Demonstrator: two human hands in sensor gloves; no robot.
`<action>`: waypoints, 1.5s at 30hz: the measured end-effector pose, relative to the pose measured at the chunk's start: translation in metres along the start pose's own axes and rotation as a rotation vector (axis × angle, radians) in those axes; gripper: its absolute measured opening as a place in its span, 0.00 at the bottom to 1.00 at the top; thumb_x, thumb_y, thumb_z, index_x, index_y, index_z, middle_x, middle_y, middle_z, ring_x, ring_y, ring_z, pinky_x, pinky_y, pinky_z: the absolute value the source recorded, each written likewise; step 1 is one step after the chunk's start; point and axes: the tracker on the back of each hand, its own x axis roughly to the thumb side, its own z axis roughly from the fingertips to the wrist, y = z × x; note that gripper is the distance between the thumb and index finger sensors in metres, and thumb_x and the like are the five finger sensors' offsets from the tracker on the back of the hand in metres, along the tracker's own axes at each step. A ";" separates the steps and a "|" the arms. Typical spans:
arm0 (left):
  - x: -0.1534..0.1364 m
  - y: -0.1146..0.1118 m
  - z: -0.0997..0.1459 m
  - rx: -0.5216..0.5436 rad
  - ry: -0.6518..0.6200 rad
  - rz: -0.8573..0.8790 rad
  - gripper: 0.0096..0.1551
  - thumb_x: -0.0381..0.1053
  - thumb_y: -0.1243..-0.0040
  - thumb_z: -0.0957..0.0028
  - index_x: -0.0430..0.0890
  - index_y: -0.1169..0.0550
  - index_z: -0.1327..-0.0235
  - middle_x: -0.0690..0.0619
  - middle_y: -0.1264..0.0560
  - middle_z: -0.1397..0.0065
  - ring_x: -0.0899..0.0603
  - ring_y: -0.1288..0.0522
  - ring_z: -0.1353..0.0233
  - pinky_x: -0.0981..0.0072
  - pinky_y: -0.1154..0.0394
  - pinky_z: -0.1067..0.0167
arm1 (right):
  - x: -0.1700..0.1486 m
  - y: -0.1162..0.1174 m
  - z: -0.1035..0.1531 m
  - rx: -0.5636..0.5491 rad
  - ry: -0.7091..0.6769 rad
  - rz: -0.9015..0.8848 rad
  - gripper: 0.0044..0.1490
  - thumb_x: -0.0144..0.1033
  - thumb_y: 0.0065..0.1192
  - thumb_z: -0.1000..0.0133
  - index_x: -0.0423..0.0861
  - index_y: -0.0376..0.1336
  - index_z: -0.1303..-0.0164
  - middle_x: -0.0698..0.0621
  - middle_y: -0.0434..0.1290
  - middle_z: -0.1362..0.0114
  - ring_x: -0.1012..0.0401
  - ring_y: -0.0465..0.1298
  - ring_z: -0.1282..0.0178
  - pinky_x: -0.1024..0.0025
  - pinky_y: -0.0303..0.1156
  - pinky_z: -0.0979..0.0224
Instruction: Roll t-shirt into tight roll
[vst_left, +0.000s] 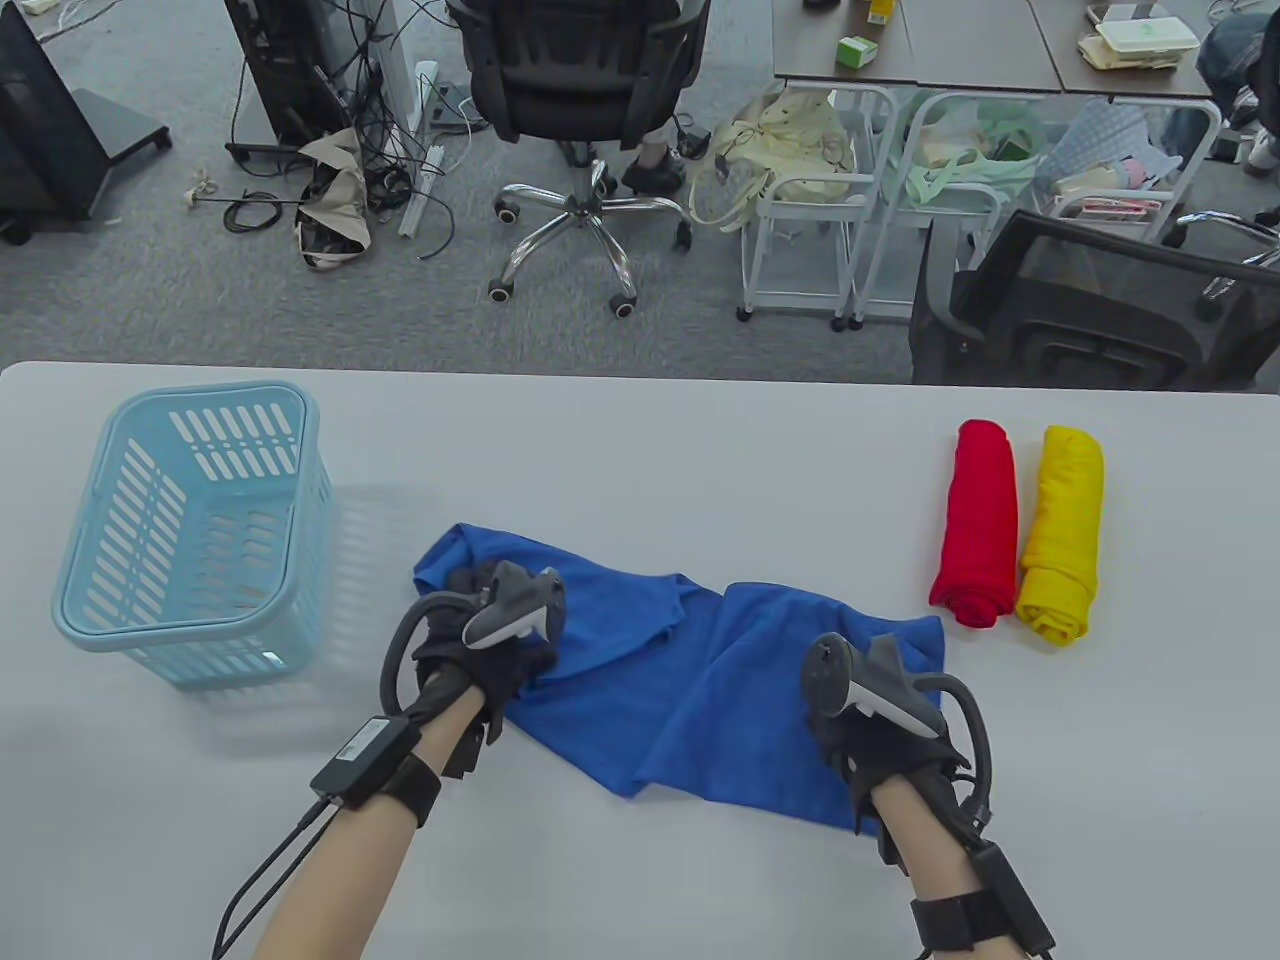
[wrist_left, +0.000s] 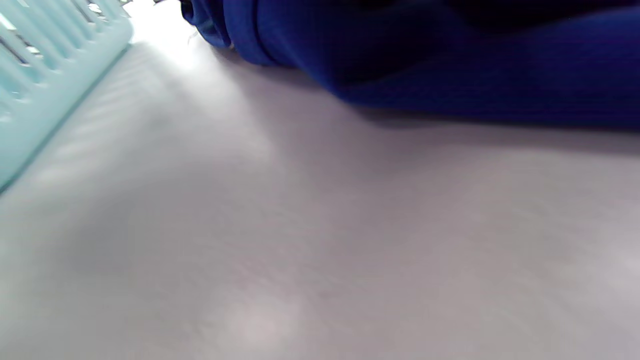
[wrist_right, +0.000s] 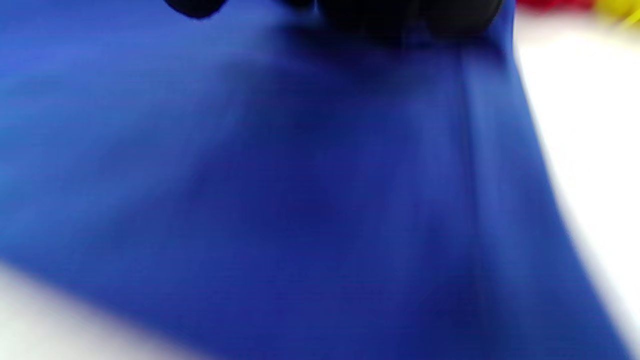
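Both hands (vst_left: 500, 640) (vst_left: 880, 710) on blue t-shirt (vst_left: 680, 680), grip unclear; best flattened on desk (vst_left: 640, 440) before rolling snugly.

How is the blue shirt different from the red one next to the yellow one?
The blue shirt lies spread out and rumpled, while the red shirt is already rolled into a tight tube. Both gloved hands, the left hand and the right hand, rest on the blue shirt; nobody touches the red shirt. The red shirt sits right beside the yellow roll; the blue shirt lies apart. Both lie on the white table.
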 end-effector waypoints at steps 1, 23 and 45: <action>-0.006 0.003 0.002 0.070 0.051 -0.061 0.46 0.69 0.68 0.47 0.57 0.65 0.21 0.44 0.63 0.11 0.34 0.53 0.12 0.38 0.46 0.19 | -0.005 -0.005 0.003 -0.019 0.071 0.029 0.40 0.51 0.44 0.36 0.41 0.54 0.17 0.39 0.71 0.23 0.44 0.76 0.27 0.48 0.71 0.32; 0.017 0.022 0.013 0.318 0.011 -0.206 0.48 0.75 0.75 0.54 0.58 0.49 0.17 0.52 0.42 0.10 0.40 0.36 0.14 0.40 0.38 0.20 | 0.054 -0.006 0.019 -0.089 -0.395 -0.097 0.37 0.50 0.50 0.35 0.52 0.51 0.15 0.47 0.63 0.17 0.48 0.67 0.20 0.48 0.63 0.25; 0.041 -0.034 0.049 0.018 -0.336 -0.029 0.53 0.75 0.89 0.62 0.53 0.73 0.25 0.42 0.73 0.16 0.32 0.66 0.15 0.36 0.55 0.19 | 0.100 0.025 0.015 0.052 -0.527 -0.021 0.48 0.55 0.50 0.36 0.50 0.38 0.11 0.44 0.40 0.10 0.41 0.41 0.10 0.38 0.47 0.19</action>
